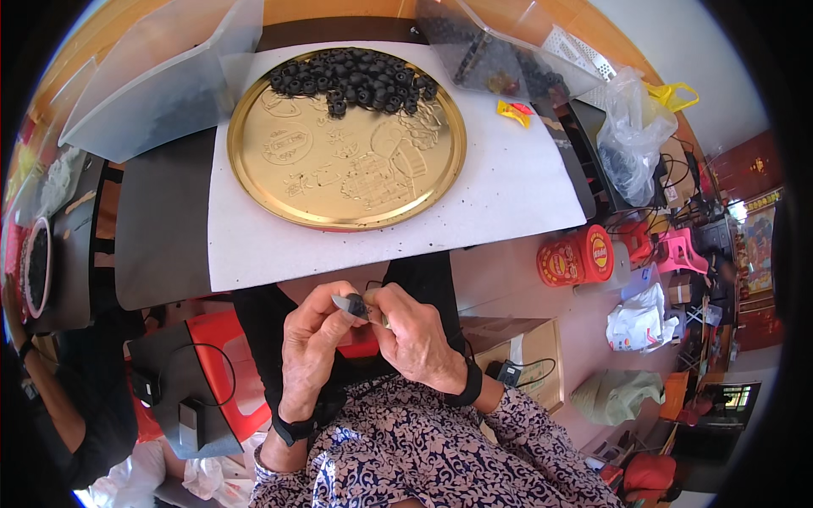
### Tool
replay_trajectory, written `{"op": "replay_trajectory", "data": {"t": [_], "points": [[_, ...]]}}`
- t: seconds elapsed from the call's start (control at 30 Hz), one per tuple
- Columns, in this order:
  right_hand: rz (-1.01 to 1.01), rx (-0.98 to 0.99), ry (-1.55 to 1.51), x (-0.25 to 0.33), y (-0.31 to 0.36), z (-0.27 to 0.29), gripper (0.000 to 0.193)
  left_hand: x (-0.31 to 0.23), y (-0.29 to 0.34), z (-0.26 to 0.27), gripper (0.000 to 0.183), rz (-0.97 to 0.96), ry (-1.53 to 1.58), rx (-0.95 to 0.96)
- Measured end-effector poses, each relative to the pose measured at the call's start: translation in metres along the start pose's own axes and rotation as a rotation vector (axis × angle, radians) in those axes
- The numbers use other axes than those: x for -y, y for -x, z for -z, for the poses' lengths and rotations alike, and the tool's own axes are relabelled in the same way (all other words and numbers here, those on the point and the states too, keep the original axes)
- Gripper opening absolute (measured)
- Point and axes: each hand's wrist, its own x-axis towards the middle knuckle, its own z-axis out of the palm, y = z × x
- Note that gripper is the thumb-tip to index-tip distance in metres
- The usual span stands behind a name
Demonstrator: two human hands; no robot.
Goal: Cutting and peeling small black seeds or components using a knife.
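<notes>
My left hand (309, 339) and my right hand (413, 334) meet just off the near edge of the table, both closed. Pinched in the left fingers is a small black ring-like part (358, 306). The grey pointed blade (341, 301) of a small knife shows beside it. My right fingers are closed around what appears to be the knife's handle, mostly hidden. Beyond my hands, a round gold tray (288, 182) with embossed patterns carries a heap of similar black parts (356, 78) along its far side.
Under the tray lies a white sheet (517, 203). Clear plastic bins (161, 85) stand at the far left and far right (508, 46). A yellow wrapper (513, 114) lies right of the tray. A red tub (576, 256) stands at right; a person's arm (55, 394) is at left.
</notes>
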Motion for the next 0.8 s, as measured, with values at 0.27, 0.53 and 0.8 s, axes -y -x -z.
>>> {"op": "replay_trajectory", "data": {"t": [0.27,0.53,0.8], "points": [[-0.028,0.018,-0.055,0.000,0.004,-0.003,0.016,-0.001,0.002,0.001,0.012,0.001,-0.094,-0.005],[-0.049,-0.018,-0.098,-0.027,0.014,-0.008,0.013,-0.010,0.007,-0.002,0.015,0.061,-0.018,0.035],[-0.115,-0.074,-0.287,-0.008,0.017,0.015,0.022,-0.004,0.000,0.001,0.018,0.034,0.284,0.200]]}}
